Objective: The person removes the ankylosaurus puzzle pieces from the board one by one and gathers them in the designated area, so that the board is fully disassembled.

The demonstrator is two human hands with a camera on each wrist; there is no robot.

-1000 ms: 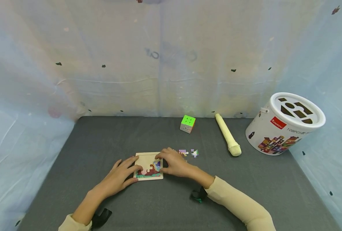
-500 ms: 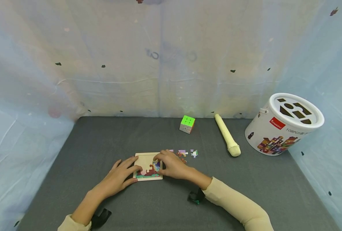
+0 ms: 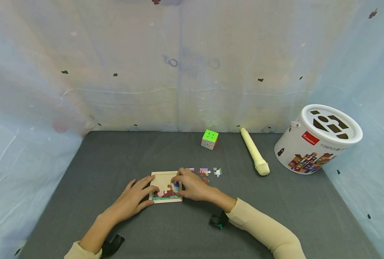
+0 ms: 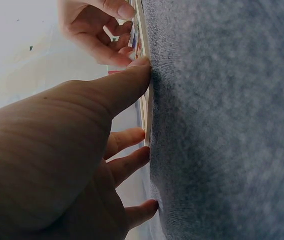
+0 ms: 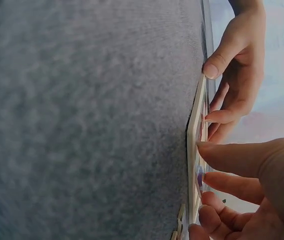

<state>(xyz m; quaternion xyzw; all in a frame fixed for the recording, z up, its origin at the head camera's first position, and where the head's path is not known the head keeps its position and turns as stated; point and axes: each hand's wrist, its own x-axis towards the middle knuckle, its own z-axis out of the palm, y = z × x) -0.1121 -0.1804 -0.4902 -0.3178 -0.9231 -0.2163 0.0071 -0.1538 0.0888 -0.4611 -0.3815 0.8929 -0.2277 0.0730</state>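
A small wooden jigsaw tray (image 3: pixel 161 176) lies flat on the dark table, with coloured puzzle pieces (image 3: pixel 167 194) filling its lower and right parts. My left hand (image 3: pixel 130 199) rests spread on its left side, the thumb at the near corner; in the left wrist view that thumb (image 4: pixel 131 82) touches the tray's edge. Over the right side is my right hand (image 3: pixel 193 185), its fingertips on the pieces there and its thumb by the right rim. The right wrist view has thumb and index finger (image 5: pixel 234 186) apart, touching the tray area; no piece shows between them.
Several loose puzzle pieces (image 3: pixel 204 172) lie just right of the tray, partly behind the right hand. Farther back stand a green-topped puzzle cube (image 3: pixel 209 139) and a pale yellow toy microphone (image 3: pixel 254 153). A white lidded bucket (image 3: pixel 308 151) occupies the table's right side.
My right hand has shifted slightly over the tray's right side, uncovering more of the loose pieces behind it. My left hand stays in place on the tray.
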